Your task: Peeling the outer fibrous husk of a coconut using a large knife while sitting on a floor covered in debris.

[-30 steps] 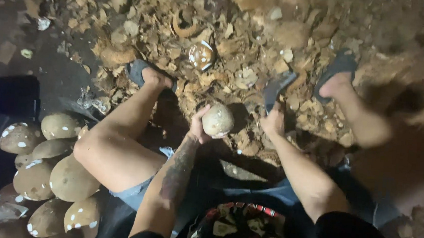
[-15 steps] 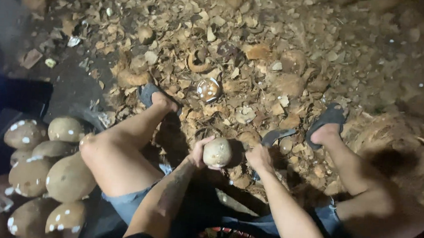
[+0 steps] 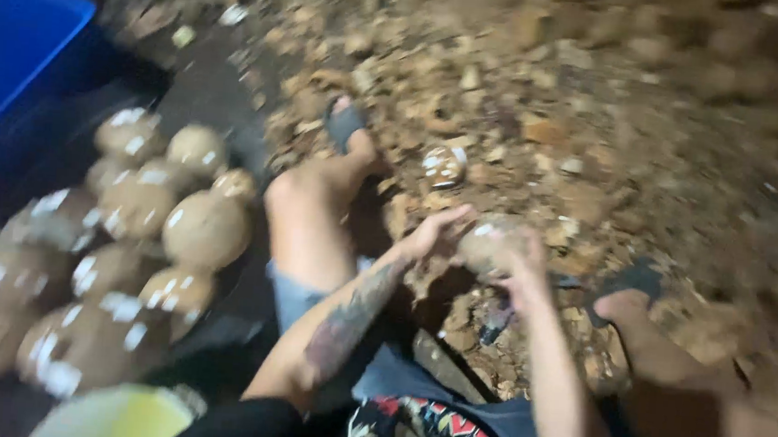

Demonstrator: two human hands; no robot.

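I sit with my knees apart over ground strewn with coconut husk. A round, pale brown coconut (image 3: 486,244) is held between both hands in front of me. My left hand (image 3: 433,235), on a tattooed forearm, cups its left side with the fingers spread. My right hand (image 3: 520,275) grips it from the right and below. The picture is blurred by motion, so finer detail of the grip is unclear.
A pile of several husked coconuts (image 3: 160,230) lies at my left. Behind it stands a blue container (image 3: 12,55). Husk pieces (image 3: 542,120) cover the ground ahead, with a shiny shell fragment (image 3: 445,166) among them. My sandalled feet (image 3: 345,124) (image 3: 631,281) flank the hands.
The view has swung left, so the coconut pile and the blue container fill more of the frame. Both hands stay on the coconut, now slightly lower and further right.
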